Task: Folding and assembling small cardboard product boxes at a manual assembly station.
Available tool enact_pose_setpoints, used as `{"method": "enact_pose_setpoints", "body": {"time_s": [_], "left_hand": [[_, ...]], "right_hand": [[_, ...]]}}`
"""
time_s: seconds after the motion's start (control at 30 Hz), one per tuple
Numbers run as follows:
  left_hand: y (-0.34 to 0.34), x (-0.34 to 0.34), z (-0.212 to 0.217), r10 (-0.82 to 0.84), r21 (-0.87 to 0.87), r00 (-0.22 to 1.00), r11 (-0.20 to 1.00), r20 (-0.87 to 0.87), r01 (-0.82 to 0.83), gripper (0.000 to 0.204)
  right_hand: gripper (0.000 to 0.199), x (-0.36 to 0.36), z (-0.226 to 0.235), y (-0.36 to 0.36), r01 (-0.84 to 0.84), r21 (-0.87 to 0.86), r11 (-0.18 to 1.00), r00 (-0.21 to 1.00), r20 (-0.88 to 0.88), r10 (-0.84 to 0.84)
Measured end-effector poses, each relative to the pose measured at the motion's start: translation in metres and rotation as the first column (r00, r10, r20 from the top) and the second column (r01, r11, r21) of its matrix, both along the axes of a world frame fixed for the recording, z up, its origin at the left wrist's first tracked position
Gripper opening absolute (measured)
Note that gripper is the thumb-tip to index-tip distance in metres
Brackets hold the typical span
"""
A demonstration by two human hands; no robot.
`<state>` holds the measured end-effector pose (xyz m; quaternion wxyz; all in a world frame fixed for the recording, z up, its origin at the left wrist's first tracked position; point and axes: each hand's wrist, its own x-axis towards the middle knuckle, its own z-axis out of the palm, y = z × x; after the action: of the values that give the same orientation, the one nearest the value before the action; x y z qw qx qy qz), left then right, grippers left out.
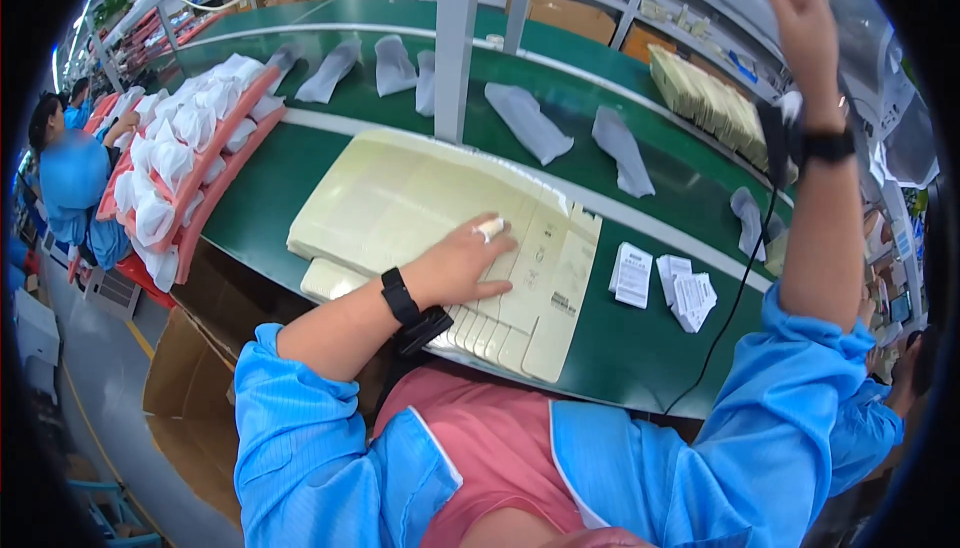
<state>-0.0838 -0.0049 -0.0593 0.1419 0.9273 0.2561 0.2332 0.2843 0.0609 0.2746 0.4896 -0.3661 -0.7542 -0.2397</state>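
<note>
The left hand lies flat and released, fingers spread, on a fanned stack of pale yellow flat bags at the near edge of the green bench; one finger has white tape on it, and the wrist carries a black band. The right hand is raised high over the far right part of the bench, also with a black band on the wrist; if it is clenched or grasping something I cannot tell, because its fingers are cut by the picture's edge. Just right of the stack, near the same edge, lie two small groups of white printed leaflets, rectangular, with dark print. On the green belt behind the stack I count about eight grey pouches lying apart in a row. At the far right of the belt stands one long row of yellow bags on edge. At the left end, red trays hold many white wrapped pieces, too many to count. A black cable runs across the bench's right part.
</note>
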Motion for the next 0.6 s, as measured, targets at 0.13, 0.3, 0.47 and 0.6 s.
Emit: {"method": "enact_pose_setpoints", "body": {"time_s": [0.13, 0.3, 0.47, 0.6], "left_hand": [[-0.004, -0.004, -0.008, 0.110, 0.132, 0.991, 0.986, -0.074, -0.099, 0.061], [-0.007, -0.007, -0.010, 0.172, 0.177, 0.964, 0.975, -0.200, -0.137, 0.068], [-0.008, -0.028, -0.010, 0.218, 0.204, 0.953, 0.963, -0.210, -0.175, 0.068], [-0.007, -0.062, -0.006, 0.296, 0.174, 0.919, 0.951, -0.262, -0.257, 0.067]], "right_hand": [[0.039, -0.077, -0.184, -0.074, -0.141, -0.804, 0.578, 0.988, -0.075, 0.137], [0.061, -0.096, -0.328, -0.119, -0.008, -0.933, 0.359, 0.988, 0.049, 0.149], [0.064, -0.134, -0.351, -0.120, 0.235, -0.857, 0.459, 0.939, 0.321, 0.119], [0.064, -0.170, -0.357, -0.106, 0.202, -0.851, 0.485, 0.939, 0.308, 0.151]]}}
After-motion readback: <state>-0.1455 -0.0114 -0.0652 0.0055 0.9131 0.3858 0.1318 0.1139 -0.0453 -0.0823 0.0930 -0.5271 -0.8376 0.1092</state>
